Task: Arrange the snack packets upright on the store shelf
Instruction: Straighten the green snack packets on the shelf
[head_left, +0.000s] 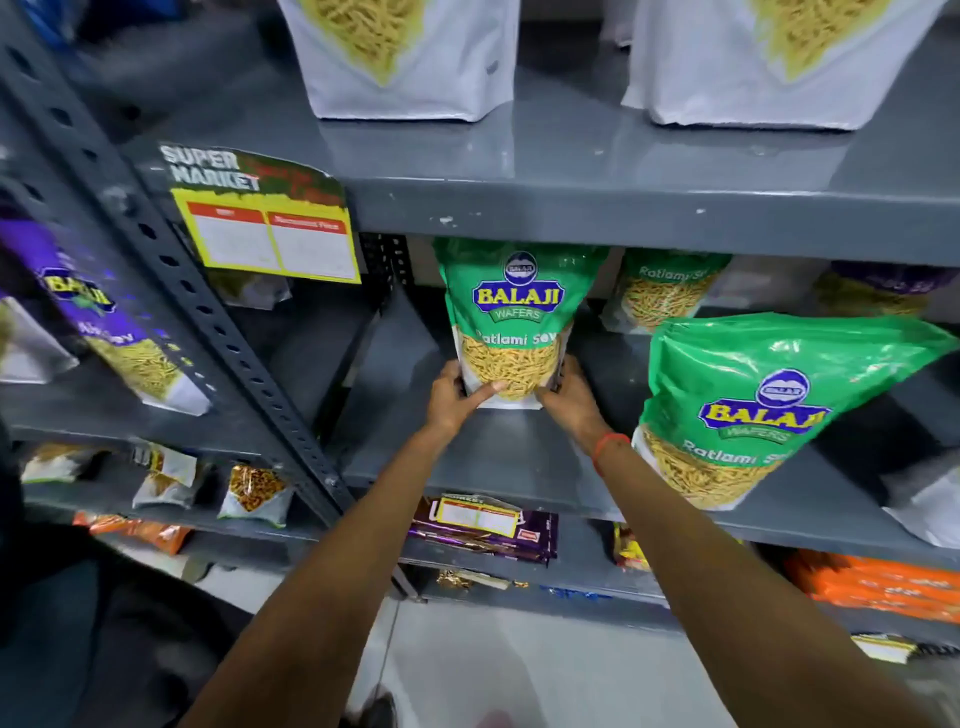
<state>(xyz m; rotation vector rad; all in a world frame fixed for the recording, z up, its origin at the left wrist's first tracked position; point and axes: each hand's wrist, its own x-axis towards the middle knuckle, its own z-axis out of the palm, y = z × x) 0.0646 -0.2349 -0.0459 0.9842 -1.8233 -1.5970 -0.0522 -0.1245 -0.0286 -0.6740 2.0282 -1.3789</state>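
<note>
While you steadied the green Ratlami Sev pouch upright, left hand and right hand clasped its stiffer base corners; light, crinkly, likely slippery.

price tag print perhaps blurred, top packets cropped

A shop, a supermarket aisle by the look of it. Grey slotted-steel racking with tiered shelves, stocked with many identical branded snack packets of sev, green ones along the middle shelf's front edge and back, a purple one on the neighbouring bay. Printed "Super Market" price tag hung from the upper shelf's front edge, near its left corner; a second tag on the shelf edge below. More packaged goods stacked lower down.
</note>
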